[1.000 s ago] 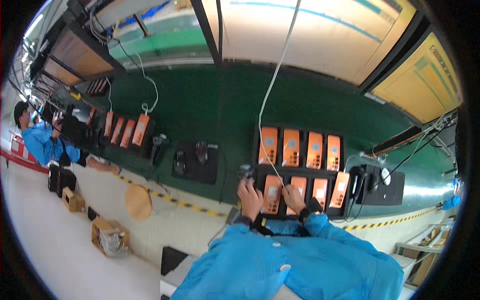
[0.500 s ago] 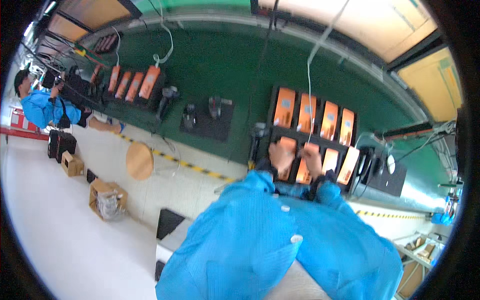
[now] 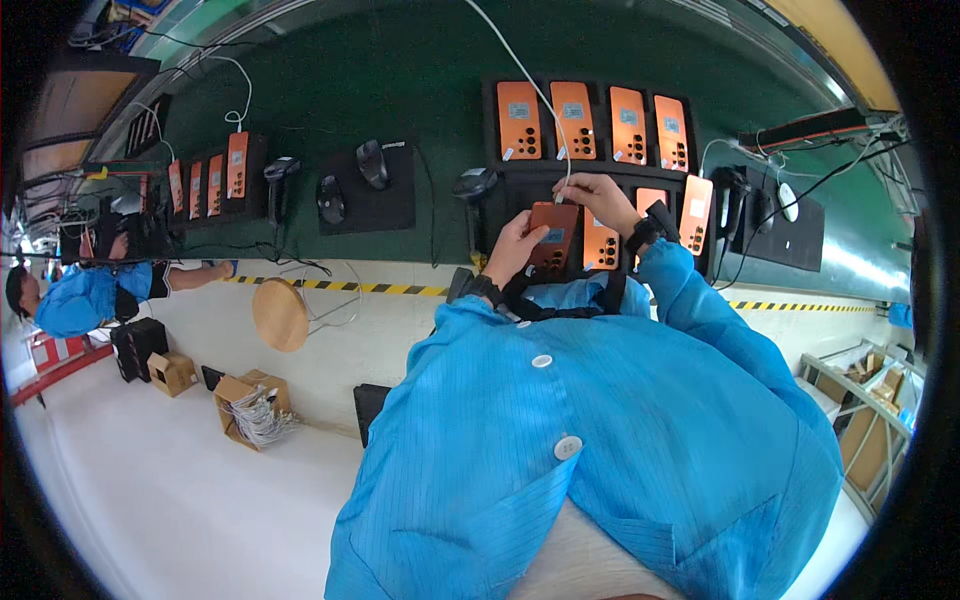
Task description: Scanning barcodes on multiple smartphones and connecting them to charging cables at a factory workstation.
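An orange phone point(image 3: 556, 238) is gripped at its left side by the left hand point(image 3: 515, 246), with the fingers closed around the edge. The end of a white cable point(image 3: 541, 92) is pinched in the fingertips of the right hand point(image 3: 602, 198), right at the upper edge of the phone. Whether the plug is seated cannot be told. The phone is held over the lower left corner of a black tray point(image 3: 492, 125), its back turned up and looking darker than the others.

Just to its right in the same row, a second phone point(image 3: 600, 246) is laid; a third point(image 3: 650, 198) is partly covered by the right wrist, and a fourth point(image 3: 695, 212) is set at the right end. Four more orange phones are laid in the upper row.

To the left of the tray, a handheld scanner point(image 3: 475, 184) is placed on the green counter point(image 3: 450, 100), followed by a dark mat point(image 3: 397, 208) with two black mice. To the right, a white mouse point(image 3: 788, 202) is seen. Farther left, more orange phones are held in another black tray point(image 3: 256, 165).
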A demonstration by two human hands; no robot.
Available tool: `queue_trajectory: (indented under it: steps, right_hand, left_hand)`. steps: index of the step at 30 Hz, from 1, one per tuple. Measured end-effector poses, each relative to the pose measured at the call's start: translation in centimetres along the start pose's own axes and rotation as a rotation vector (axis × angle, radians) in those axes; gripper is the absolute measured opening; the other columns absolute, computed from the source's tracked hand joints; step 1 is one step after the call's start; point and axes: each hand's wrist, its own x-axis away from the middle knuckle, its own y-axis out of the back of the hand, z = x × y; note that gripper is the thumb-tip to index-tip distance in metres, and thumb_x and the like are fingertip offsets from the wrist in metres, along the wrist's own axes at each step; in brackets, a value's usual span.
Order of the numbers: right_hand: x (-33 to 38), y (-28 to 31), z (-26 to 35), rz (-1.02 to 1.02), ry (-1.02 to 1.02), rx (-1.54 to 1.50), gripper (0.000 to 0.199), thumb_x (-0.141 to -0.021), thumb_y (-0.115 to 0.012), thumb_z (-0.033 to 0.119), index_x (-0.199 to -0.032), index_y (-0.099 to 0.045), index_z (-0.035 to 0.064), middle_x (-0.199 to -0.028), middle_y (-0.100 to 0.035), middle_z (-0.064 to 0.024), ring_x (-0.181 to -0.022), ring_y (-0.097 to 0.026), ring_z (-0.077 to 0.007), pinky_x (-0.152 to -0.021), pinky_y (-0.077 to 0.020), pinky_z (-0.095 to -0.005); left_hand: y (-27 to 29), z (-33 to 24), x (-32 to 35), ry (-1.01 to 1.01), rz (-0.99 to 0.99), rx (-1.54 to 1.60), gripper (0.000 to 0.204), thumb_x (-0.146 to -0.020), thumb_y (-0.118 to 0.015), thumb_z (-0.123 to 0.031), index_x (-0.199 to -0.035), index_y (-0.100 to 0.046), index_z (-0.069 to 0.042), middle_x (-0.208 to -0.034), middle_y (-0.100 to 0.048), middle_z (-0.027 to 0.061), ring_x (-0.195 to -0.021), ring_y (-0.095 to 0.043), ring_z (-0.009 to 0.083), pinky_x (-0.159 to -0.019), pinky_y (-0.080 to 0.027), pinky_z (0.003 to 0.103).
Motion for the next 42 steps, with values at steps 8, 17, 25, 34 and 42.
queue_trajectory:
  steps: [8, 17, 25, 34, 42]
  right_hand:
    - [0.0, 0.0, -0.2, 0.007, 0.019, 0.091, 0.02, -0.091, -0.058, 0.014, -0.102, -0.065, -0.0007, -0.092, -0.067, -0.0082, -0.087, -0.06, -0.0136, -0.079, -0.0474, -0.0278]
    - [-0.9, -2.0, -1.9, -0.13, 0.064, 0.17, 0.026, -0.09, -0.058, 0.021, -0.106, -0.064, 0.0002, -0.098, -0.064, -0.014, -0.095, -0.06, -0.0235, -0.082, -0.0465, -0.033]
    - [11.1, 8.0, -12.1, -0.97, -0.181, 0.589, 0.041, -0.089, -0.057, 0.026, -0.118, -0.054, -0.0035, -0.115, -0.055, -0.0198, -0.105, -0.054, -0.0326, -0.092, -0.0424, -0.0401]
    - [19.4, 15.2, -18.7, -1.01, -0.64, -0.039, 0.064, -0.085, -0.063, 0.044, -0.121, -0.05, -0.0074, -0.117, -0.058, -0.017, -0.108, -0.054, -0.0216, -0.091, -0.041, -0.0301]
    - [21.5, 16.0, -13.0, -0.928, -0.505, -0.211, 0.047, -0.09, -0.06, 0.038, -0.115, -0.052, -0.0011, -0.102, -0.059, -0.0047, -0.094, -0.051, -0.011, -0.081, -0.0403, -0.0245]
  left_hand:
    - [-0.5, -0.7, 0.4, 0.054, -0.019, 0.008, 0.028, -0.092, -0.057, -0.01, -0.117, -0.052, 0.001, -0.107, -0.061, 0.005, -0.096, -0.057, 0.0108, -0.085, -0.045, 0.025]
    - [0.3, -0.8, -0.2, 0.006, -0.129, 0.028, 0.029, -0.088, -0.061, -0.011, -0.113, -0.054, 0.002, -0.095, -0.063, 0.0066, -0.086, -0.059, 0.0136, -0.077, -0.047, 0.027]
    - [-0.1, 1.5, 0.7, 0.113, -0.468, -0.924, 0.069, -0.081, -0.062, -0.022, -0.132, -0.029, 0.012, -0.122, -0.041, 0.0337, -0.114, -0.041, 0.0475, -0.1, -0.033, 0.049]
    - [-1.2, 2.4, 0.0, 0.415, -0.608, -0.579, 0.088, -0.07, -0.074, -0.05, -0.126, -0.042, 0.01, -0.124, -0.042, 0.0326, -0.115, -0.042, 0.0438, -0.098, -0.034, 0.047]
    - [-3.0, -3.9, 1.2, 0.213, -0.682, -0.521, 0.069, -0.078, -0.072, -0.039, -0.123, -0.047, 0.008, -0.118, -0.043, 0.0211, -0.111, -0.046, 0.0315, -0.095, -0.037, 0.038]
